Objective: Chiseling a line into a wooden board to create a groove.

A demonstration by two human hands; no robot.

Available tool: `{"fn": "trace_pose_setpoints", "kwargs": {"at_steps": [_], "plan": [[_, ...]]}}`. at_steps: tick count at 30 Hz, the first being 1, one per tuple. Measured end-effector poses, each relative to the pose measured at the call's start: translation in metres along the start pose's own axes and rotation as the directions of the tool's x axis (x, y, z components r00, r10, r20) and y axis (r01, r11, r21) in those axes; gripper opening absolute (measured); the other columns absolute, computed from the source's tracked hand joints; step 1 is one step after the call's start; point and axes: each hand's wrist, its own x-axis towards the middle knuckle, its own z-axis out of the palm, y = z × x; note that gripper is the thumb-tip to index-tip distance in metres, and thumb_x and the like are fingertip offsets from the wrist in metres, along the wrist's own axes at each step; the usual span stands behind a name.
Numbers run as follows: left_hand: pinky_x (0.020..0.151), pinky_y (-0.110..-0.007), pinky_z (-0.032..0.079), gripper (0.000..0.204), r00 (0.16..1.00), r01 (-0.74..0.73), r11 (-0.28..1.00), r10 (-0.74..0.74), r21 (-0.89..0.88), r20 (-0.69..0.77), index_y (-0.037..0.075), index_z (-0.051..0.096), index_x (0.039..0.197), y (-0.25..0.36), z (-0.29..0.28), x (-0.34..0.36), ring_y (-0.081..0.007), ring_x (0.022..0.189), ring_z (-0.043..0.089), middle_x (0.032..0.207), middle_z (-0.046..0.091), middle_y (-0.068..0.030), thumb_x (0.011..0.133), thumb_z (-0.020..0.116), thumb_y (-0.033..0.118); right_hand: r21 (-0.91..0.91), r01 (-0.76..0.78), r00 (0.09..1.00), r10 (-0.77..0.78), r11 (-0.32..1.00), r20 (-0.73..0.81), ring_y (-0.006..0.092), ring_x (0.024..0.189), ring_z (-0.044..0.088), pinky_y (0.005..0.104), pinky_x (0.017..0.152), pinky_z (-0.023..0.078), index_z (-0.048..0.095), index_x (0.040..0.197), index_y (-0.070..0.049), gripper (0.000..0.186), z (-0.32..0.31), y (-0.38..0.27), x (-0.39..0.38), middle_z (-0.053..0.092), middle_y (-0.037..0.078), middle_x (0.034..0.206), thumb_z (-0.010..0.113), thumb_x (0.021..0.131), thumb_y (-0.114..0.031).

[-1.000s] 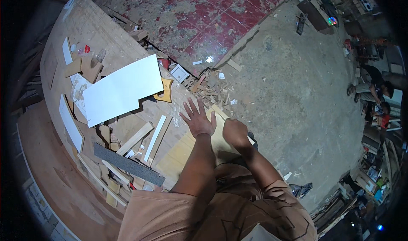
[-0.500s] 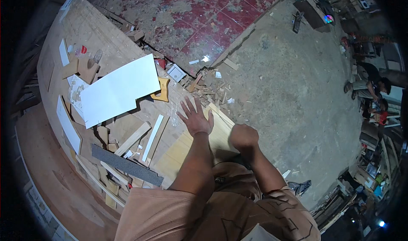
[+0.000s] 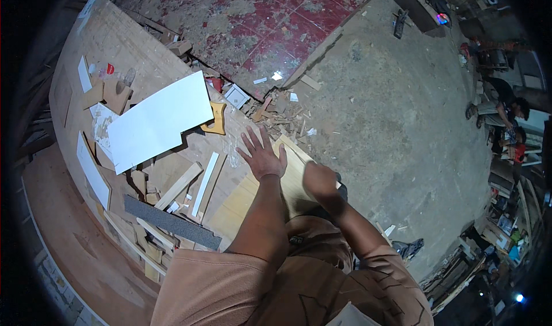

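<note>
A pale wooden board [image 3: 296, 182] lies at the front edge of the workbench, close to my body. My left hand [image 3: 264, 156] rests on it palm down, fingers spread. My right hand [image 3: 322, 182] is closed in a fist at the board's right side; what it grips, if anything, is hidden. A thin dark line runs along the board from near this fist toward its far edge. Beyond my left hand, a handsaw's yellow handle [image 3: 216, 119] sticks out from beneath a white panel [image 3: 161, 119], which covers its blade.
Left of the board lie a white strip [image 3: 206, 183], a wooden batten [image 3: 179, 186] and a dark grey strip [image 3: 172, 221]. Wood scraps [image 3: 282, 113] litter the floor past the bench. People [image 3: 499, 110] crouch at the far right.
My right fist has moved left, further over the board. My left hand stays spread on the board, and the whole view has shifted slightly.
</note>
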Motion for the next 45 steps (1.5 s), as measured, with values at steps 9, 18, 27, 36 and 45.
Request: {"fn": "trace_pose_setpoints", "kwargs": {"at_steps": [9,18,27,36,45], "plan": [[0.116,-0.065,0.000,0.083,1.000,0.021,1.000,-0.021,-0.022,0.002,0.015,0.015,0.157,-0.008,0.002,-0.001,-0.0400,0.150,0.000,0.164,0.002,-0.0173,0.092,0.045,0.056,0.004,0.141,0.987,-0.140,0.990,-0.080,0.0365,0.068,0.070,0.0487,0.059,0.055,0.060,0.084,-0.002,0.011,-0.026,0.027,-0.049,0.067,0.022,0.073,0.051,0.083,-0.007],[0.116,-0.065,0.000,0.082,1.000,-0.001,1.000,0.001,0.004,-0.014,0.015,0.015,0.158,-0.005,0.004,0.001,-0.0404,0.150,0.000,0.164,0.002,-0.0191,0.092,0.043,0.056,0.059,0.050,0.999,-0.050,0.997,-0.007,0.0403,0.074,0.070,0.0501,0.065,0.055,0.062,0.089,0.001,0.016,0.008,-0.005,0.016,0.068,0.026,0.080,0.050,0.087,-0.009],[0.116,-0.065,-0.002,0.082,1.000,0.010,0.999,-0.011,-0.036,-0.020,0.014,0.017,0.157,-0.005,0.004,-0.003,-0.0405,0.150,-0.001,0.164,0.003,-0.0185,0.092,0.043,0.056,0.157,0.008,0.995,-0.024,0.988,0.098,0.0416,0.084,0.070,0.0496,0.072,0.055,0.063,0.098,0.003,0.032,0.007,-0.007,0.028,0.069,0.026,0.086,0.059,0.092,-0.028],[0.116,-0.064,-0.001,0.079,0.992,-0.011,1.000,0.010,-0.007,-0.125,0.012,0.020,0.156,-0.004,0.011,-0.002,-0.0409,0.150,0.003,0.163,0.007,-0.0187,0.092,0.042,0.053,0.110,0.033,0.974,-0.057,0.993,0.220,0.0379,0.092,0.070,0.0449,0.079,0.056,0.063,0.101,0.004,0.054,0.007,-0.011,0.035,0.070,0.024,0.098,0.088,0.067,-0.029],[0.118,-0.062,0.002,0.079,0.988,0.007,1.000,-0.011,-0.024,-0.153,0.014,0.023,0.156,-0.005,0.005,-0.007,-0.0388,0.150,0.007,0.163,0.011,-0.0170,0.090,0.050,0.049,0.272,0.103,0.978,-0.148,0.957,0.149,0.0413,0.097,0.067,0.0467,0.085,0.054,0.059,0.105,0.007,0.059,0.004,0.000,0.028,0.068,0.027,0.100,0.090,0.064,-0.021]]}}
